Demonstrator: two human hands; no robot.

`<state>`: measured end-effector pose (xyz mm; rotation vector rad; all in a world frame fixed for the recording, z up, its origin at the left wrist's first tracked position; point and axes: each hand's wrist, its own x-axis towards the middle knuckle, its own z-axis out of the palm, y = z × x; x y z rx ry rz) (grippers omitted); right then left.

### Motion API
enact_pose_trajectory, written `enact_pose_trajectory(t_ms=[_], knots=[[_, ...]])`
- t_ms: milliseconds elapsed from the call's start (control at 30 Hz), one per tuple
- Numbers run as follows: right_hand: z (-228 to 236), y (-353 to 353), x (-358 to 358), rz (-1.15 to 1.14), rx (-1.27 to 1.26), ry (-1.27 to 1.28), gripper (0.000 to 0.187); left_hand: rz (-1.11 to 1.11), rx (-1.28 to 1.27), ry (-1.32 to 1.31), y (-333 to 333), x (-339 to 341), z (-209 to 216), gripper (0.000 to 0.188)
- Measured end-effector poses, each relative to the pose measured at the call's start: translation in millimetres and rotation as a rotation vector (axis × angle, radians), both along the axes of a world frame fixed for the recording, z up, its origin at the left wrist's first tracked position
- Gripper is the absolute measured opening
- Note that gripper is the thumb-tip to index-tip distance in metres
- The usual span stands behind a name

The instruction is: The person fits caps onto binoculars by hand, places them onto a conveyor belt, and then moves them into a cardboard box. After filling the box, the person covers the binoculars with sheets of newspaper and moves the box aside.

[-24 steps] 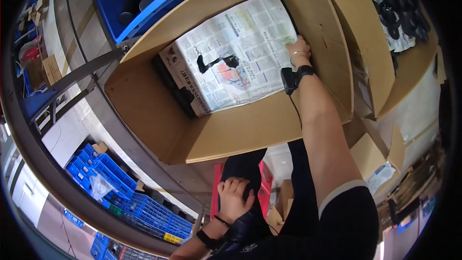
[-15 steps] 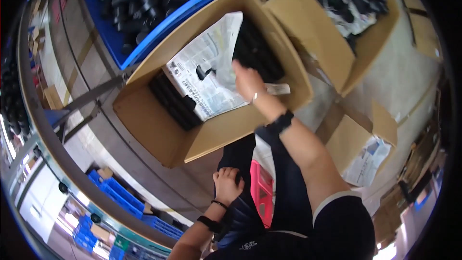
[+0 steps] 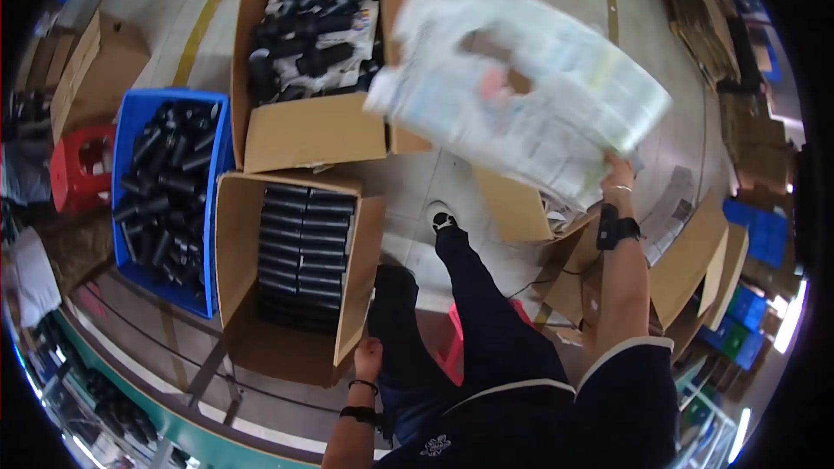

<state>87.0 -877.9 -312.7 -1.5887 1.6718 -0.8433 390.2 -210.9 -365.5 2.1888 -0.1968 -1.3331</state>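
Observation:
My right hand (image 3: 617,174) is closed on one edge of a newspaper sheet (image 3: 569,95), raised out to the right and blurred by motion. Ragged holes show in the paper. My left hand (image 3: 367,360) is curled beside the near right corner of an open carton (image 3: 368,256), close to my leg; whether its fingers hold anything is hidden. Inside that carton, black cylindrical parts (image 3: 304,247) lie stacked in neat rows, with a gap at the near end.
Left of the carton stands a blue bin (image 3: 217,234) of loose black parts. Behind it, another carton (image 3: 317,135) holds black parts and crumpled paper. A smaller carton (image 3: 512,208) stands partly under the newspaper. A red stool (image 3: 78,169) is at far left.
The newspaper has come out of the carton and swung right in my right hand, uncovering the stacked black parts. My left hand has moved from my leg to the carton's corner. The view has turned.

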Motion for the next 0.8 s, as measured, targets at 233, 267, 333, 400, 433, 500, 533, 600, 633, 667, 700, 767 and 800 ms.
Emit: enact_pose_trajectory(t_ms=[233, 267, 333, 400, 433, 500, 533, 600, 633, 667, 700, 767, 800], knots=[[-125.6, 18.2, -167.7, -0.544, 0.503, 0.470, 0.030, -0.073, 0.194, 0.026, 4.6, -0.9, -7.0, 0.018], [-147.1, 56.8, -121.3, -0.027, 0.674, 1.158, 0.032, -0.091, 0.287, 0.011, 14.4, 8.7, 11.7, 0.014], [-180.9, 49.8, -178.5, -0.111, 0.624, 1.167, 0.032, -0.087, 0.221, 0.163, -54.2, -7.8, 6.6, 0.014], [-223.9, 87.2, -95.1, -0.087, 0.952, 1.034, 0.028, -0.030, 0.318, 0.179, -73.5, -1.5, 31.1, 0.015], [-233.6, 79.4, -131.3, -0.125, 0.946, 1.036, 0.028, -0.017, 0.233, 0.193, -97.6, -9.8, 26.1, 0.013], [-276.6, 71.0, -121.8, -0.027, 0.703, 1.034, 0.025, -0.041, 0.069, 0.229, -142.2, -30.7, 12.9, 0.014], [-263.8, 45.4, -176.7, -0.008, 0.549, 1.065, 0.023, -0.074, 0.009, 0.277, -177.7, -49.0, 6.7, 0.014], [-252.6, 106.0, 16.2, -0.118, 0.892, 0.711, 0.017, -0.019, 0.159, 0.149, -155.2, -24.3, 43.0, 0.014], [-240.2, 98.5, 5.3, -0.147, 0.884, 0.723, 0.017, -0.025, 0.141, 0.191, -177.3, -35.7, 44.3, 0.013], [-231.7, 94.1, 4.2, -0.378, 0.933, 0.442, 0.019, -0.034, 0.130, 0.199, -189.9, -42.0, 45.7, 0.013], [-222.8, 91.0, 2.7, -0.597, 0.959, 0.151, 0.022, -0.025, 0.115, 0.228, -201.8, -48.3, 47.5, 0.014], [-203.9, 88.4, -2.4, -0.993, 0.945, -0.457, 0.029, -0.019, 0.091, 0.268, -218.5, -55.5, 48.9, 0.014], [-196.1, 91.4, 2.8, -1.158, 0.923, -0.774, 0.033, -0.008, 0.069, 0.282, -220.1, -56.3, 49.1, 0.014]])
